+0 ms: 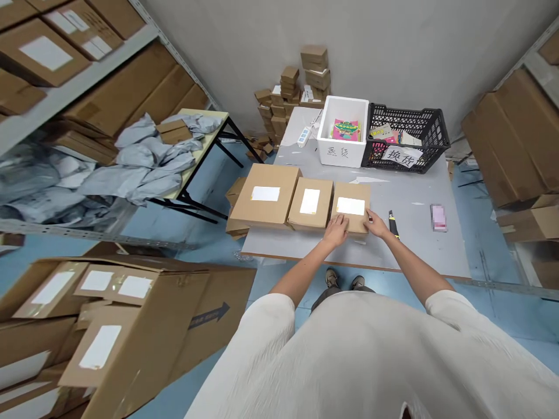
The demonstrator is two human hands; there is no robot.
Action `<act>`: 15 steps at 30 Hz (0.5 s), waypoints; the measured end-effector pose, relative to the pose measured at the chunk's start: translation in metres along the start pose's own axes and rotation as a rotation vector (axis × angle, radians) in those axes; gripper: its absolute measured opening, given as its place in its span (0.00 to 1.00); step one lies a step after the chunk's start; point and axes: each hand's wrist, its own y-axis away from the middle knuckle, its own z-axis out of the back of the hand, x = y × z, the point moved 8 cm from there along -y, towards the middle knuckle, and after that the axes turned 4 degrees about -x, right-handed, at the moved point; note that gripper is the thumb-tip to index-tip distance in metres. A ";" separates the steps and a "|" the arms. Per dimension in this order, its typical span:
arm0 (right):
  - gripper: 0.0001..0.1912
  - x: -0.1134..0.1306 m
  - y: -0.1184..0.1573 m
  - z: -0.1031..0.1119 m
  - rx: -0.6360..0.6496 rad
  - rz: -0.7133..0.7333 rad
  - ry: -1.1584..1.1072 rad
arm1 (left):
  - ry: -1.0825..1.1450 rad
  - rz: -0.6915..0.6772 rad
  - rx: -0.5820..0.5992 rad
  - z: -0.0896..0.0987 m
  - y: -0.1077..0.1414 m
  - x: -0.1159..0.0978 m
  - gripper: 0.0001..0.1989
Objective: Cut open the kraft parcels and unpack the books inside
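Note:
Three closed brown cardboard boxes with white labels stand side by side along the table's near edge: a large box (271,210), a middle box (321,216) and a right box (353,192). My left hand (336,230) lies on the near part of the right box, fingers spread over its top below the label. My right hand (376,223) is at that box's right side, its thumb and fingers on the edge. A black and yellow cutter (393,223) lies on the table just right of my right hand.
On the grey table (419,247) are a white bin (343,152), a black crate (437,152), a power strip (304,137) and a pink item (438,217). Grey parcels (151,152) cover a side table at left. An open carton (174,326) stands at lower left.

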 end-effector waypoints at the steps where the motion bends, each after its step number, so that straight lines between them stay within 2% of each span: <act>1: 0.43 0.002 0.000 0.000 -0.003 0.011 0.023 | -0.003 -0.007 -0.003 0.001 0.001 0.000 0.30; 6: 0.46 0.008 0.012 -0.004 -0.018 0.046 0.114 | -0.012 -0.040 -0.029 0.004 0.000 -0.004 0.28; 10: 0.47 0.004 0.022 -0.007 0.005 -0.003 0.157 | 0.004 -0.016 -0.058 0.003 -0.004 -0.010 0.29; 15: 0.46 -0.002 0.006 0.013 -0.007 -0.100 0.270 | 0.006 0.026 -0.071 -0.001 -0.008 -0.023 0.30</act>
